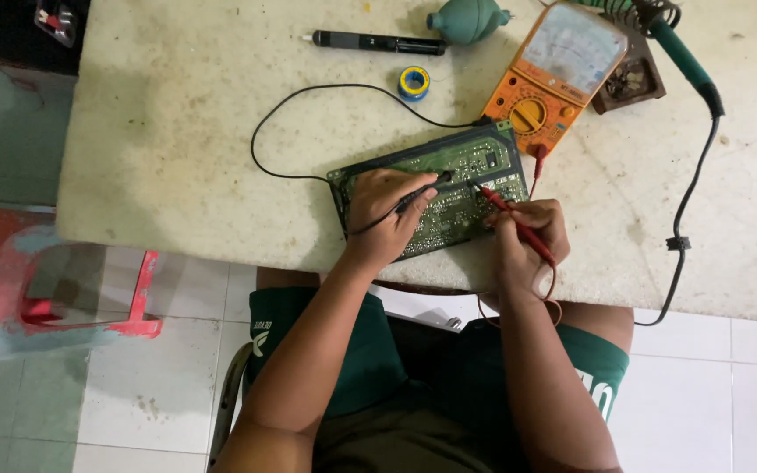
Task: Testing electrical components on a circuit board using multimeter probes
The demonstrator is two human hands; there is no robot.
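Hands close on probes: left hand (pixel 385 213) pinches the black probe (pixel 415 198), right hand (pixel 529 229) the red probe (pixel 515 222), both tips touching the circuit board (pixel 462 166).

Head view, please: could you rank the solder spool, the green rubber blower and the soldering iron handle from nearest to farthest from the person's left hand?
From the left hand, which holds the black probe on the circuit board:
1. Solder spool, blue and yellow, just beyond the board.
2. Green rubber blower, at the table's far edge, slightly right.
3. Soldering iron handle, far right corner, clearly farthest.
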